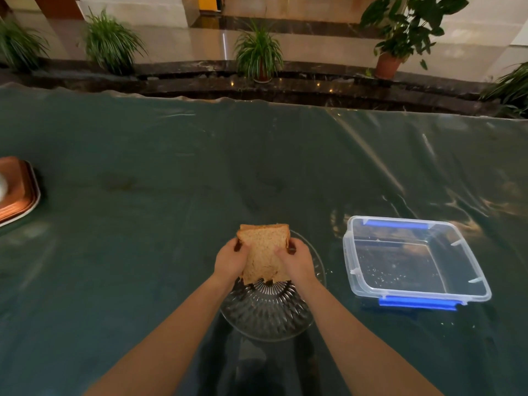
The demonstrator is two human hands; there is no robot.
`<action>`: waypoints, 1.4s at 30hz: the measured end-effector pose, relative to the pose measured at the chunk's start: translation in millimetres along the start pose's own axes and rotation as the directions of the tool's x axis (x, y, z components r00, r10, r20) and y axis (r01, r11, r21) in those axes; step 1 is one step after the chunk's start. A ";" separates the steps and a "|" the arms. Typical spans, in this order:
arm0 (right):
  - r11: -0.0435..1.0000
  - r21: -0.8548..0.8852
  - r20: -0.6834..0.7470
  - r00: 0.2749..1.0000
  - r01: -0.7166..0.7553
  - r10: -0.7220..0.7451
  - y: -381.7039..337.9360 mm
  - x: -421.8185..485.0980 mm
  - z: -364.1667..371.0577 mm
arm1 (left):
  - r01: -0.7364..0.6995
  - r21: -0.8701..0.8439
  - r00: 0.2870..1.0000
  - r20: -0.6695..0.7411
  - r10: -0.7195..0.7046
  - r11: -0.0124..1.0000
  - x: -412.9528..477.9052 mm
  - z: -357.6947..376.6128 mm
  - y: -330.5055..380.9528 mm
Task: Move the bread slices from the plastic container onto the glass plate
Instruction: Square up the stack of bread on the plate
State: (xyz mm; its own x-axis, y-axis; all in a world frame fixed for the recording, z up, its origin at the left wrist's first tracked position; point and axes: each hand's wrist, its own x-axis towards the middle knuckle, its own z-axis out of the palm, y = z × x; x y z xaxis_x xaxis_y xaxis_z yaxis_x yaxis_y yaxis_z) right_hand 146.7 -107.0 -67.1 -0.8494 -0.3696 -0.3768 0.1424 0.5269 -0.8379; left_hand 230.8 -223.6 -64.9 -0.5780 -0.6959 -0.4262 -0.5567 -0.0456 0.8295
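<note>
A stack of brown bread slices [263,250] is held tilted over the glass plate [265,315]. My left hand [231,260] grips its left side and my right hand [297,261] grips its right side. The ribbed glass plate lies on the table right below the bread, near me. The clear plastic container [414,292] with blue clips stands to the right of the plate; it holds only crumbs.
A dark green plastic-covered tablecloth [171,181] spreads over the table. A copper-coloured tray [17,190] lies at the left edge. Beyond the far table edge are potted plants [258,52] and a dark stone ledge.
</note>
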 end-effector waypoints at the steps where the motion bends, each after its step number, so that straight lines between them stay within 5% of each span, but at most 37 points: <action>1: 1.000 -0.004 0.000 1.000 0.002 -0.002 -0.9 2.7 -0.1 | -0.006 0.005 1.000 -0.002 0.006 1.000 2.2 0.3 1.7; 12: 0.989 -0.149 -0.076 0.997 0.004 -0.015 3.5 12.1 4.7 | 0.018 0.038 0.999 -0.028 -0.017 0.999 10.3 4.6 3.3; 22: 0.996 -0.029 -0.067 0.994 0.085 -0.087 3.1 -1.2 2.4 | -0.030 -0.056 0.998 -0.063 0.026 0.998 -7.4 9.7 3.5; 29: 0.994 -0.020 -0.060 0.992 0.109 -0.110 2.4 -4.8 -1.2 | -0.094 0.039 0.985 -0.144 0.099 0.995 -12.9 10.6 8.5; 42: 0.996 -0.038 -0.051 0.995 0.081 -0.083 12.3 -5.3 -2.1 | -0.017 0.050 0.993 -0.114 0.022 0.999 -16.5 13.5 -0.9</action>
State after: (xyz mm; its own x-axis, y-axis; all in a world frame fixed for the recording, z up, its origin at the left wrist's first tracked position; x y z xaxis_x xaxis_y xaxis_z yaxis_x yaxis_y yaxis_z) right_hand 151.9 -96.9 -74.6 -0.8829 -0.3725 -0.2858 0.0541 0.5239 -0.8501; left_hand 232.8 -202.5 -63.5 -0.5188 -0.7736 -0.3638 -0.5761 0.0020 0.8174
